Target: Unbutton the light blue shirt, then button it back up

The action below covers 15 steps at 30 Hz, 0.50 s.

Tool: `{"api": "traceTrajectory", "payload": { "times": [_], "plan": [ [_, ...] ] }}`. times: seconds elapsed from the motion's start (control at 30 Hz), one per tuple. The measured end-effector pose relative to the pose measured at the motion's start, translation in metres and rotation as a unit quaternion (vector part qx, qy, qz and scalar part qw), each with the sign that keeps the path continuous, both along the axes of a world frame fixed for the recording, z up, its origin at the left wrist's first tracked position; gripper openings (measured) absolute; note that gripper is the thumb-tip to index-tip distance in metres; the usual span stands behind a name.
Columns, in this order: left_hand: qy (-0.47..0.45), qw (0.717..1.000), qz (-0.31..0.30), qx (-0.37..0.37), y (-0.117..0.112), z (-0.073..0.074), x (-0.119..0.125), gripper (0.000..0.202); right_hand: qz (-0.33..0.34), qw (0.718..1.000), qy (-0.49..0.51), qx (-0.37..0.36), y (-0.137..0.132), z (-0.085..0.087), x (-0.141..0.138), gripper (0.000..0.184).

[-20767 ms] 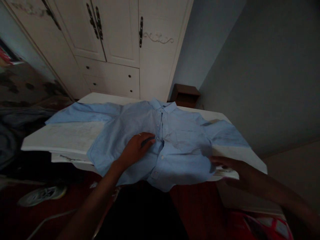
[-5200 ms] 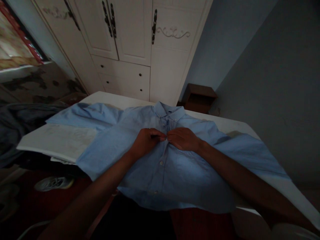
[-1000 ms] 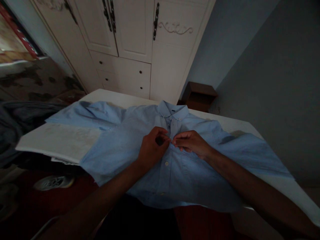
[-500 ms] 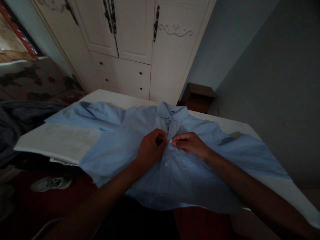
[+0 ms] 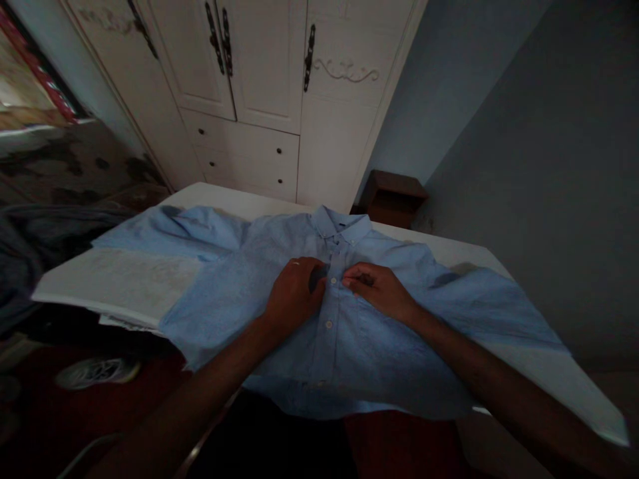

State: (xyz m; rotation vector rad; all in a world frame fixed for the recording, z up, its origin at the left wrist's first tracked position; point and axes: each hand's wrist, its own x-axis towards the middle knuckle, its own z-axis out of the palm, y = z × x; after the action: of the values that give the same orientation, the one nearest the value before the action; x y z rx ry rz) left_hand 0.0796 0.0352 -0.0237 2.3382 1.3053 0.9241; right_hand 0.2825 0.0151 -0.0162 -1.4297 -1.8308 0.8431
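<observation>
A light blue button-down shirt lies front up, its collar away from me and its sleeves spread to both sides. A small white button shows on the placket between my hands, with another button below it. My left hand rests at the placket's left side, thumb and forefinger apart in a curve; a ring shows on a finger. On the right side of the button, my right hand has thumb and forefinger pinched together at the placket's edge, on the shirt fabric.
Under the shirt is a white table. A cream wardrobe stands behind it, with a brown cabinet to its right. Dark clothing is heaped at left. A shoe lies on the red floor.
My left thumb and forefinger have drawn away from the button and parted. My right fingers have shifted off it slightly, leaving the button in plain sight on the placket.
</observation>
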Motion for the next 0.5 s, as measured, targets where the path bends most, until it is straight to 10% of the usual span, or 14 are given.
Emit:
{"api": "traceTrajectory", "payload": {
  "times": [0.27,0.5],
  "plan": [
    [0.224,0.972,0.003,0.067,-0.008,0.004,-0.068,0.065,-0.02,0.968,-0.228,0.105,-0.057,0.016,0.049,0.042],
    [0.254,0.961,-0.05,0.093,-0.035,-0.016,-0.106,0.078,-0.068,0.942,-0.322,0.067,-0.136,-0.013,0.081,0.063]
  ]
}}
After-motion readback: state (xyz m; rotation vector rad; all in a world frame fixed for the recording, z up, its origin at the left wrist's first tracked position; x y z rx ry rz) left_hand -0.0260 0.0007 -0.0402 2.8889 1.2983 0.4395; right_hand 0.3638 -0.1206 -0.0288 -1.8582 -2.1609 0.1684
